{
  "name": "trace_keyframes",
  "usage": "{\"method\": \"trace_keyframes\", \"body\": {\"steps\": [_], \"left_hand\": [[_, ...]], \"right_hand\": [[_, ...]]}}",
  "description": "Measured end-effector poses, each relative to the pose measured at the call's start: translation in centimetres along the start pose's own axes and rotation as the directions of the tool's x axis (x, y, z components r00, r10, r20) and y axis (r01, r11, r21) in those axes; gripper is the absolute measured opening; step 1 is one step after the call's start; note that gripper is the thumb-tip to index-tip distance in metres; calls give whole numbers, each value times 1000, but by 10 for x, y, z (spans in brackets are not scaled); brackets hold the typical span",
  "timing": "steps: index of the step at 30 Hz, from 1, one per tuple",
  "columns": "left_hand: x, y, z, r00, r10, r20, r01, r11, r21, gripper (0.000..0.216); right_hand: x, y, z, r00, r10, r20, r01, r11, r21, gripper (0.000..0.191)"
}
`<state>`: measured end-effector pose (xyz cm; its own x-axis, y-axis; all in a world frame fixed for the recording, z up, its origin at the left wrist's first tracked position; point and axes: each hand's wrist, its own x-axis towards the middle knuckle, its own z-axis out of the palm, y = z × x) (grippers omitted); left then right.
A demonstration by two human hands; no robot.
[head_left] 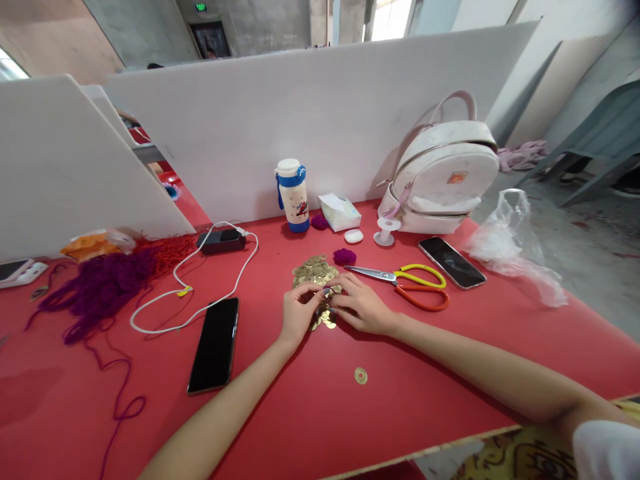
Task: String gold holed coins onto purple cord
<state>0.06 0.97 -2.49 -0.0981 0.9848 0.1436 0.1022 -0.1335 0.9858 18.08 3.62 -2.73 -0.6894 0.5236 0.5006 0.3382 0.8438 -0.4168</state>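
Note:
My left hand (299,312) and my right hand (361,303) meet over a small cluster of brass coins (325,317) on the red table (450,373). Both hands have their fingers curled in a pinch around the coins between them. Just behind the hands lies a bigger heap of brass coins (314,271). A single brass coin (361,375) lies alone on the table, nearer to me. A small ball of purple yarn (345,256) sits right behind my right hand.
Yellow-and-orange scissors (413,283) lie right of my hands, beyond them a phone (451,261), backpack (443,175) and plastic bag (510,247). A black phone (215,344) on a white cable (200,277) and purple yarn (100,287) lie left. A bottle (293,195), tissue pack (340,211) and white partition (310,120) stand behind.

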Motion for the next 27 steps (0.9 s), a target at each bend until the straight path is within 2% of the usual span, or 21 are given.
{"method": "trace_keyframes", "body": {"steps": [3, 8, 11, 20, 27], "left_hand": [[-1, -1, 0, 1000, 20, -3, -20, 1000, -2, 13], [-1, -5, -1, 995, -97, 13, 98, 983, -156, 25], [-1, -4, -1, 993, -112, 25, 114, 974, -195, 28], [-2, -3, -1, 995, -74, 64, 86, 974, -208, 28], [-1, -3, 0, 997, -69, 34, 74, 982, -176, 32]], "right_hand": [[0, -1, -1, 1000, -1, 3, 1, 1000, 3, 13], [-1, 0, -1, 999, 49, 0, -49, 998, 38, 11], [-1, 1, -1, 999, 51, -2, -51, 996, 69, 11], [-1, -1, -3, 999, -17, 47, 13, 997, 73, 14], [1, 0, -4, 992, -89, 88, 81, 993, 88, 13]]}}
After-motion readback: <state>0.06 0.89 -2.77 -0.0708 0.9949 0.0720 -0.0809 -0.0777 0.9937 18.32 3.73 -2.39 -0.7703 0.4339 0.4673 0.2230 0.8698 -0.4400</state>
